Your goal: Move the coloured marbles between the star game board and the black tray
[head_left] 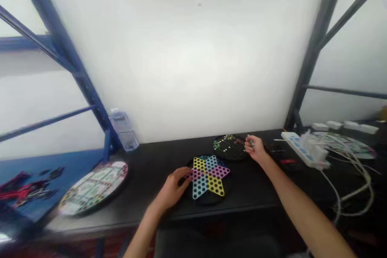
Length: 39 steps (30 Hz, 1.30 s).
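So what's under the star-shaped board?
A round black tray shows around the star-shaped board, with small blue pieces visible past its far edge. Whatever lies directly beneath the board is covered.

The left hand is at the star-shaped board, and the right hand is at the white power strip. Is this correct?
Not quite: in the head view, the right hand is at the farther round black tray, not the power strip. The left hand is at the star-shaped board.

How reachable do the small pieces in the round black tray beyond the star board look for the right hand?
Probably yes: the right hand is by the black tray, with nothing visible blocking the small pieces, though its curled fingers may need to open.
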Each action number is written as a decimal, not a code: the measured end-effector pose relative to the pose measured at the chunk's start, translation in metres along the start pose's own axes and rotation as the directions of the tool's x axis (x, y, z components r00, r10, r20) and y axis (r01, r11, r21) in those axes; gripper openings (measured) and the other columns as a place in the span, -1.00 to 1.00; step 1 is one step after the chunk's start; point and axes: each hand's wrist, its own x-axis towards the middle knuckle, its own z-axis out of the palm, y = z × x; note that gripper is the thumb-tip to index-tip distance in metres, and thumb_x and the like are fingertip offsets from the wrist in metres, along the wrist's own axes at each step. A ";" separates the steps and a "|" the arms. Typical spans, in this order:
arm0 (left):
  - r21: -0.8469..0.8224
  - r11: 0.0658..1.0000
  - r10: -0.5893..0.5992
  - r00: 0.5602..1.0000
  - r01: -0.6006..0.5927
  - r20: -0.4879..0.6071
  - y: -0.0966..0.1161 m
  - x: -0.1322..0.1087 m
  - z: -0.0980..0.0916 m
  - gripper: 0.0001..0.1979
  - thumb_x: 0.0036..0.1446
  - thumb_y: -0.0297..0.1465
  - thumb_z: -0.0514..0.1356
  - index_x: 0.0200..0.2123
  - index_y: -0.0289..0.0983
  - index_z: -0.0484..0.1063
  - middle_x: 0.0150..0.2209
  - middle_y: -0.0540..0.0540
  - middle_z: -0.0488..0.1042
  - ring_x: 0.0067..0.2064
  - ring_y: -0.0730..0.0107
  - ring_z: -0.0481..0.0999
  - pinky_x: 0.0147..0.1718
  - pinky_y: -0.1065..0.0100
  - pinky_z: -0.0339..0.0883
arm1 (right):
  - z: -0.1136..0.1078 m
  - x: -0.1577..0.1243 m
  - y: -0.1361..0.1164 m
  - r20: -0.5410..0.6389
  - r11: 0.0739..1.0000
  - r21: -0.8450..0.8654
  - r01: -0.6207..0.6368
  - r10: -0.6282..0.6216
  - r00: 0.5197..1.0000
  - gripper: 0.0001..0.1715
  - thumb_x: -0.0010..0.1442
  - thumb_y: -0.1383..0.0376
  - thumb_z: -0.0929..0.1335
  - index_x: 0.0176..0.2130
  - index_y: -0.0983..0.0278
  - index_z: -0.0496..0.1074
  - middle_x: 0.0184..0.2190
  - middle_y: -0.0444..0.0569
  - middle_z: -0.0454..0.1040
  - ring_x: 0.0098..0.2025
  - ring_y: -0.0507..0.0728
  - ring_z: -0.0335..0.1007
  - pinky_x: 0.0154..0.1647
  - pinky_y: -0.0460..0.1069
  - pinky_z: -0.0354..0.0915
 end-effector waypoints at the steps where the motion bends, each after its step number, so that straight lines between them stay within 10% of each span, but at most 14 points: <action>1: 0.014 1.000 -0.001 1.000 0.002 -0.009 0.001 -0.001 0.000 -0.67 0.26 -0.25 0.03 0.03 -0.14 0.41 0.06 -0.06 0.43 0.10 0.30 0.38 0.14 0.20 0.24 | 0.002 -0.001 0.000 -0.011 0.999 0.004 0.034 -0.034 0.999 -0.71 0.06 0.23 0.32 -0.57 0.25 0.16 -0.77 -0.23 0.13 -0.80 -0.12 -0.20 -0.83 -0.16 -0.27; 10: 0.270 0.962 -0.020 0.999 0.033 -0.051 0.017 -0.012 -0.011 -0.68 0.23 -0.19 0.06 -0.06 -0.16 0.47 -0.09 -0.14 0.48 -0.05 0.20 0.44 -0.01 0.16 0.30 | 0.040 -0.016 0.022 -0.132 0.982 0.005 0.188 -0.185 0.974 -0.49 0.03 0.27 0.35 -0.66 0.22 -0.07 -0.80 -0.27 -0.04 -0.78 -0.10 -0.17 -0.82 -0.12 -0.28; 18: 0.319 0.945 -0.075 0.997 0.074 -0.009 0.036 -0.007 -0.006 -0.69 0.16 -0.11 0.10 -0.26 -0.20 0.47 -0.26 -0.12 0.46 -0.25 0.27 0.45 -0.25 0.32 0.29 | 0.102 -0.047 0.074 0.039 0.986 -0.101 0.134 -0.131 0.991 -0.46 0.02 0.22 0.38 -0.70 0.22 -0.04 -0.81 -0.30 -0.11 -0.78 -0.11 -0.19 -0.79 -0.12 -0.30; 29: 0.405 0.914 0.043 0.999 -0.028 -0.030 0.052 -0.001 0.011 -0.67 0.18 -0.09 0.08 -0.39 -0.22 0.38 -0.31 -0.11 0.43 -0.23 0.26 0.39 -0.27 0.30 0.27 | 0.111 -0.052 0.072 0.166 0.961 -0.187 0.206 -0.176 0.970 -0.40 0.10 0.08 0.37 -0.72 0.24 0.03 -0.82 -0.26 -0.02 -0.78 -0.10 -0.14 -0.74 -0.10 -0.27; 39: 0.427 0.890 -0.091 0.980 0.161 -0.179 -0.012 -0.008 -0.013 -0.65 0.30 -0.19 -0.09 -0.20 -0.19 0.43 -0.25 -0.11 0.43 -0.14 0.25 0.39 -0.11 0.26 0.29 | 0.110 -0.045 0.077 0.138 0.938 -0.233 0.259 -0.231 0.963 -0.44 0.07 0.11 0.38 -0.73 0.23 0.06 -0.82 -0.24 0.02 -0.77 -0.08 -0.09 -0.74 -0.09 -0.19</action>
